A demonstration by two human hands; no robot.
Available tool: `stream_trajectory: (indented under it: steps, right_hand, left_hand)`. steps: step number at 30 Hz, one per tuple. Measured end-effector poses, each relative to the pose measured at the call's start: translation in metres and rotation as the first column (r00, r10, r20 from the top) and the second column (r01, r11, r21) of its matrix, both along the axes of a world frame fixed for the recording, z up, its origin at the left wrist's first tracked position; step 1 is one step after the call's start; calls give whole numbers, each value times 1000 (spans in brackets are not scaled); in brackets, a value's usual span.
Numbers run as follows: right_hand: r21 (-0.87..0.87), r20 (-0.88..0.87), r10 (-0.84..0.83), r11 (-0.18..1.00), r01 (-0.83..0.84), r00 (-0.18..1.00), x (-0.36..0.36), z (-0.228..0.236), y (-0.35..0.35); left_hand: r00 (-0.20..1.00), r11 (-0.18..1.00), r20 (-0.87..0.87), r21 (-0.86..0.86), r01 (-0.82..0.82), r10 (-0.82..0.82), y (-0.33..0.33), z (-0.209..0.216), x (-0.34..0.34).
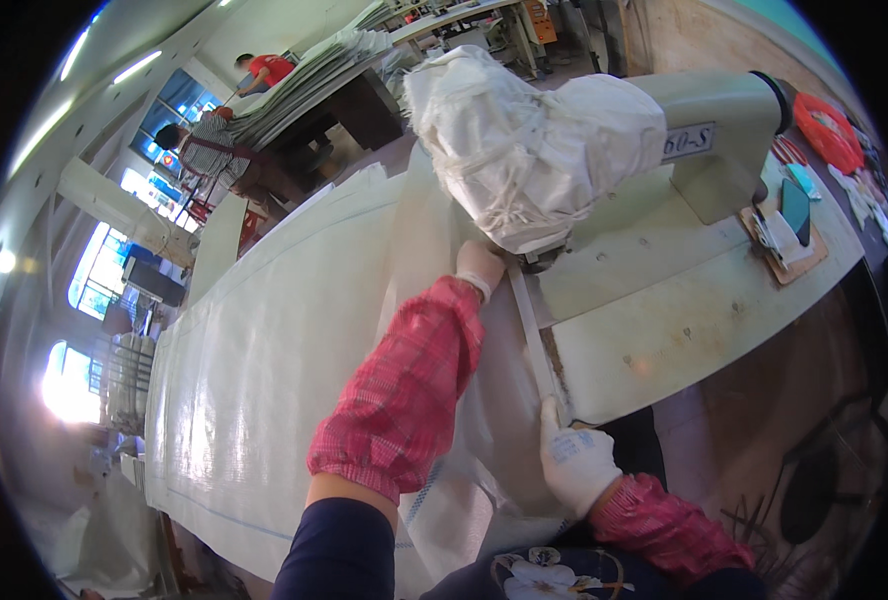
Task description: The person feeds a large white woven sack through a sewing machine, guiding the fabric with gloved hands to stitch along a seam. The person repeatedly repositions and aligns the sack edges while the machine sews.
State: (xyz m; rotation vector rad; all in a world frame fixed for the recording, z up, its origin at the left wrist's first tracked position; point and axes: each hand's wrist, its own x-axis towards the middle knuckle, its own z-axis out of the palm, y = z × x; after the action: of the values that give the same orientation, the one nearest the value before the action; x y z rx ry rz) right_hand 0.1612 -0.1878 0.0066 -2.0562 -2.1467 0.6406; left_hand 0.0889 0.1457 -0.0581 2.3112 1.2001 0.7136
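Note:
A large white woven plastic sheet (264,330) spreads across the sewing table and drapes toward me. Its narrow folded edge (530,325) runs straight between my hands. My left hand (480,266), gloved in white below a red checked sleeve cover, is closed at the far end of this edge, beside the sewing machine's needle area; its fingertips are partly hidden. Nearer to me, my right hand (578,466), also in a white glove, grips the near end of the edge with the thumb along it. White cloth (534,140) wraps the head of the sewing machine (714,120).
The bare tabletop (694,300) extends right, holding a clipboard (789,245) and a dark green phone-like object (795,210). A red plastic bag (828,133) lies beyond. Two people work at the far left, near a table of stacked sheets (309,85).

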Motion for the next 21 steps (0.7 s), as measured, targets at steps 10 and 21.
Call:
stream_trajectory:
  steps: [10,21]
  right_hand:
    - [174,68,-58,984,45,996,15,-22,-8]
    - [212,209,-20,977,-25,978,43,-18,184]
  left_hand:
    - [955,959,-295,279,45,41,-2,-3,20]
    - [582,820,-736,-538,-194,-346,-17,162,-103]
